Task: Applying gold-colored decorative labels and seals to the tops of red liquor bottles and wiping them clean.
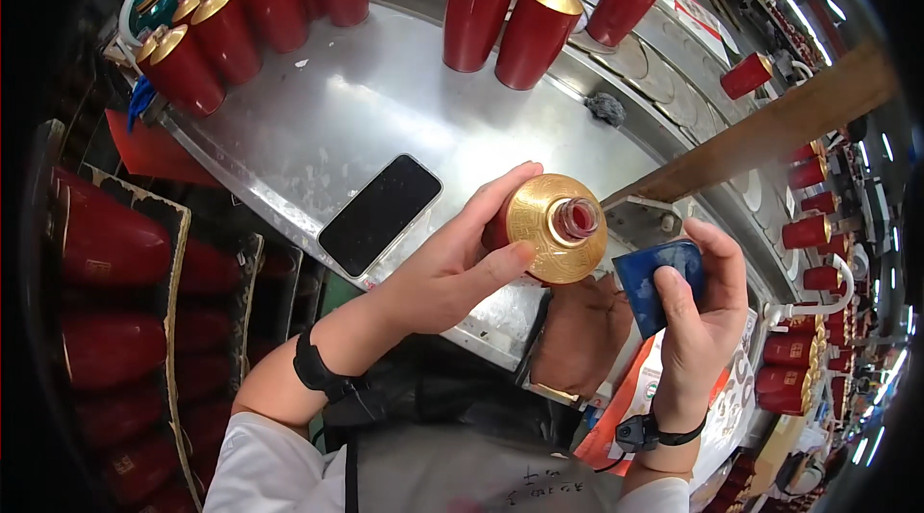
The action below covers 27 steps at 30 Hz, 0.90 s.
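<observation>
Left hand grips red bottle at gold shoulder; likely glazed, slippery, fragile, heavy; right hand pinches blue cloth

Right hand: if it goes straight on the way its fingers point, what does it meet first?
Probably the red bottle. The right hand, holding a blue cloth, points up and left at the bottle's gold shoulder, which the left hand holds. Depth between cloth and bottle is unclear.
</observation>
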{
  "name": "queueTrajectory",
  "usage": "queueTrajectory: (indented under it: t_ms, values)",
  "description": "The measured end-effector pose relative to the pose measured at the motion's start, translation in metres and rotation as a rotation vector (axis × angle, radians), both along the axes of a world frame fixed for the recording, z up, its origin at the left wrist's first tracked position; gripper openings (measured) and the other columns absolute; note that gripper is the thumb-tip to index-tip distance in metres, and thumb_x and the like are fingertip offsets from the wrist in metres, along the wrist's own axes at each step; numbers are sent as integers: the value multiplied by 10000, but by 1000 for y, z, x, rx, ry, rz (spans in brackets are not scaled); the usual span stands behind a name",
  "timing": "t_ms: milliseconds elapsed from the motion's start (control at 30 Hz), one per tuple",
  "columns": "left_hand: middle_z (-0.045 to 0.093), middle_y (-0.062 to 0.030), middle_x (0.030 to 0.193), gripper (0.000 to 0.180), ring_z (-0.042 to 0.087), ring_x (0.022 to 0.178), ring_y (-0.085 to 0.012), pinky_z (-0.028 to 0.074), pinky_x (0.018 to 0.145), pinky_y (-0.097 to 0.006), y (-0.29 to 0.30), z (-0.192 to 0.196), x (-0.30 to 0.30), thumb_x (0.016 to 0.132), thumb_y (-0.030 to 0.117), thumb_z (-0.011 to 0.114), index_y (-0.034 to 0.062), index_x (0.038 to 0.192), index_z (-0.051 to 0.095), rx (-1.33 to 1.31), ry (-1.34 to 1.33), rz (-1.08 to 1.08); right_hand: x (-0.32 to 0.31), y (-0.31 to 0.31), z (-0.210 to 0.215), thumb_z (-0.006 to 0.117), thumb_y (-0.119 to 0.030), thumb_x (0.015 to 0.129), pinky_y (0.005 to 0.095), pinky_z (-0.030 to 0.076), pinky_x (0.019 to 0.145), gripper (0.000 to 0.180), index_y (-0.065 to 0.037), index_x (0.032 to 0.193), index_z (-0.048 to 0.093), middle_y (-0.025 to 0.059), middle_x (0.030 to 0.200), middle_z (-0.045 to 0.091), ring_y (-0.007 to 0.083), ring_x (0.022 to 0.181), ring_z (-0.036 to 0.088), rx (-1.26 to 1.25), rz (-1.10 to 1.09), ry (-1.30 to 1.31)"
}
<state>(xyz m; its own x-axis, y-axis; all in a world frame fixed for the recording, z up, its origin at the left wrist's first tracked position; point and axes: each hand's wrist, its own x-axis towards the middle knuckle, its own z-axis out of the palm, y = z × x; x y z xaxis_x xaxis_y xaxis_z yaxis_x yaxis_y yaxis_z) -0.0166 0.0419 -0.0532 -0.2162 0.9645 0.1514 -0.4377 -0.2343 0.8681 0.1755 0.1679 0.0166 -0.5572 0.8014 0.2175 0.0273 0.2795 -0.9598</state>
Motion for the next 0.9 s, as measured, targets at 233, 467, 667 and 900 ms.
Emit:
queueTrajectory:
  t_ms: [233,467,667,900]
  values:
    - [287,-144,1564,670,314,1434,-215,239,1180,-361,1,2,-4,952,-4,475,-57,1535,149,23,-56,-48,-6,-3,7,722,14,831,238,451,903,484,10,1277,538,49,1122,598,102,997,565,2,20,-22]
    - [305,-158,1559,874,304,1449,-229,259,1171,-358,1,-9,-14,818,3,680,-21,1539,187,65,365,69,-9,-21,12,777,40,775,264,483,891,541,17,1259,536,79,1069,616,134,942,605,102,66,-97]
    - [392,-161,1468,921,408,1369,-268,335,1119,-367,7,0,-14,688,88,823,29,1481,357,37,677,196,-21,-23,12,768,45,663,363,504,711,408,-11,1056,671,115,956,678,281,807,630,958,222,-229]
    - [492,-143,1250,892,514,1194,-315,403,1037,-389,13,1,-6,613,186,889,36,1378,455,91,751,373,-21,-31,14,683,-72,692,316,528,692,341,7,1023,715,130,979,679,254,830,657,1133,431,-306]
